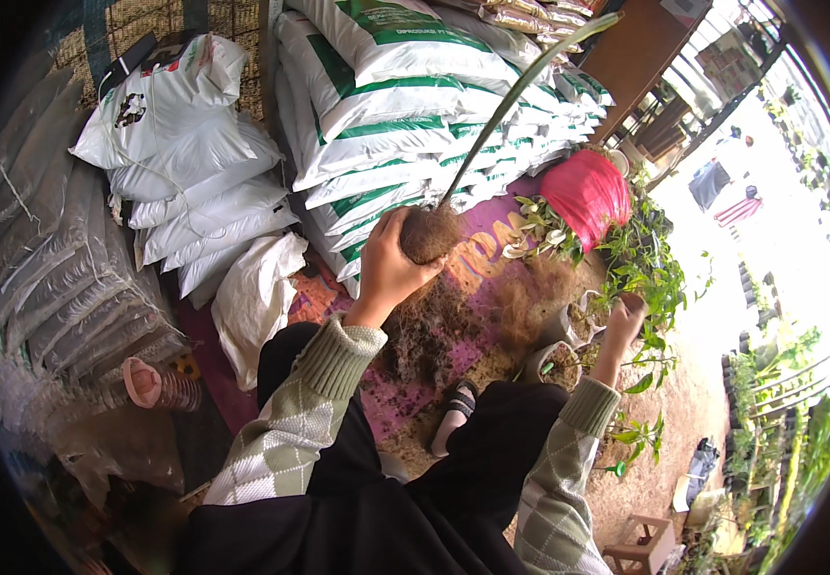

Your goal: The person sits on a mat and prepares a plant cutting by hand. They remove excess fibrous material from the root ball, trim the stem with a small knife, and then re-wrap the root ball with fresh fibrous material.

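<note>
My left hand is wrapped round a brown, hairy root ball. One long green stem rises from it, leaning up to the right. Farther right, my right hand is closed and raised beside leafy green plants. Something small and brown seems to show at its top, too unclear to name. Below the root ball, loose fibres and dark soil lie scattered over a purple printed sheet. A mound of brown fibre is heaped between my hands.
White and green sacks are stacked ahead, with plain white bags and grey bundles at left. A red bag stands beyond the plants. Pots sit near my knee. A clear plastic cup stack lies left; a stool stands lower right.
</note>
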`<state>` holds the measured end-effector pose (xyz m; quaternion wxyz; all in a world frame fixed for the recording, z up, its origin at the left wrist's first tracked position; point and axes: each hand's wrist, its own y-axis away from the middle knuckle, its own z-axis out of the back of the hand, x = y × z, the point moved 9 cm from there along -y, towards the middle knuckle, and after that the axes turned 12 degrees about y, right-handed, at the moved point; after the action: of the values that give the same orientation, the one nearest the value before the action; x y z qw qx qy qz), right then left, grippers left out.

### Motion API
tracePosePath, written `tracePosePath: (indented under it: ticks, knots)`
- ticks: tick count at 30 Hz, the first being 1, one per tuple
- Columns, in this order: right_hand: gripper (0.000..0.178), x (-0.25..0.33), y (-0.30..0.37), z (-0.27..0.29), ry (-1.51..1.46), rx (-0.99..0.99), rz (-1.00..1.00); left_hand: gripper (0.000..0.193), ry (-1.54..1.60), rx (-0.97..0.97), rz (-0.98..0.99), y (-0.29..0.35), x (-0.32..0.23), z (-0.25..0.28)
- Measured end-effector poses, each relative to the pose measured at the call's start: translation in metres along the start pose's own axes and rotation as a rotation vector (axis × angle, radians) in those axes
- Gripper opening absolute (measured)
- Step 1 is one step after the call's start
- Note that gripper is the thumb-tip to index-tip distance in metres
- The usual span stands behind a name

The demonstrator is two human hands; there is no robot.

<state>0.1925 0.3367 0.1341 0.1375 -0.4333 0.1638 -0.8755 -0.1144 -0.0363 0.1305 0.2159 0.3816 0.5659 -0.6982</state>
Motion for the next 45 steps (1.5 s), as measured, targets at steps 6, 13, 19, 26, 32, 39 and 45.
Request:
tracePosePath:
  ticks: [6, 13, 19, 26, 32, 39, 45]
  knots:
    - [0.026, 0.108, 0.089, -0.086, -0.159, 0.683, 0.472, 0.067, -0.004, 0.060, 0.003, 0.004, -0.002, -0.010]
    - [0.027, 0.180, 0.162, -0.116, -0.173, 0.835, 0.627, 0.067, -0.007, 0.052, -0.029, 0.006, -0.003, -0.010]
    - [0.022, 0.200, 0.177, -0.122, -0.251, 0.716, 0.609, 0.070, -0.026, 0.050, 0.007, 0.005, 0.001, -0.006]
    - [0.018, 0.208, 0.180, -0.129, -0.296, 0.651, 0.574, 0.072, -0.049, 0.042, 0.005, 0.006, 0.003, -0.002]
    - [0.014, 0.212, 0.186, -0.128, -0.331, 0.627, 0.621, 0.078, -0.070, 0.049, 0.005, 0.008, 0.002, 0.001]
    - [0.011, 0.209, 0.191, -0.135, -0.639, 0.764, 0.549, 0.080, -0.039, 0.052, 0.034, 0.008, 0.004, 0.004]
    - [0.008, 0.196, 0.178, -0.134, -0.796, 0.840, 0.278, 0.084, -0.084, 0.036, -0.005, 0.009, 0.002, 0.007]
